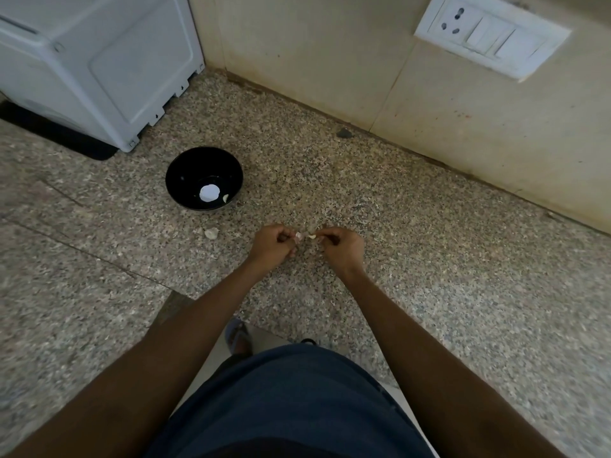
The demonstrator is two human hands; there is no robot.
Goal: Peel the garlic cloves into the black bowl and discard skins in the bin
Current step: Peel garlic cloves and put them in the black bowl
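Black bowl (204,178) at ten o'clock holds one peeled clove (225,198).
I pinch skin (298,237) in left hand (272,245), another clove (312,237) in right hand (340,247); no bin visible.

Both my arms reach forward and down, bare to the edge of view, converging so my hands sit close together, just apart. My left hand (272,242) is curled, knuckles up, thumb and fingertips pinching a small pale bit at its inner side. My right hand (340,244) mirrors it, fingers curled under, thumb and forefinger pinching another pale bit that points toward the left. My wrists are bent slightly inward, forearms angled like a narrow V from my body.
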